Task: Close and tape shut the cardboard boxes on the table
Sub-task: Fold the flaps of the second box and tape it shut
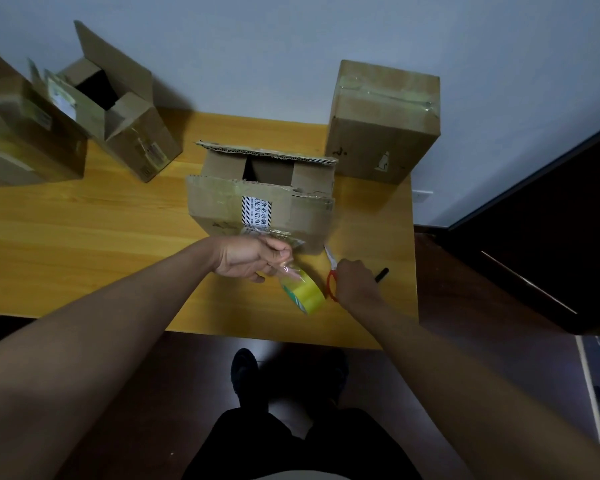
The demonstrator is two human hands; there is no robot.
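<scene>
The left hand (253, 258) pinches a strip of clear tape (286, 268) pulled from the yellow roll (303, 292), which hangs just below the fingers; held taut like this, probably so the strip can be cut. The right hand (355, 282) grips red-handled scissors (331, 271), blades pointing up toward the strip. A black pen (381, 274) lies beside that hand.

The middle box (264, 202) sits just beyond both hands, flaps partly open, corrugated edges ragged, a striped printed label on its near flap. Far right, a tall box (383, 123) is already sealed under glossy tape. At left, one box (118, 109) stands open and another (25, 133) is cut off by the frame. The wooden table (84, 244) is smooth and yellow-grained.
</scene>
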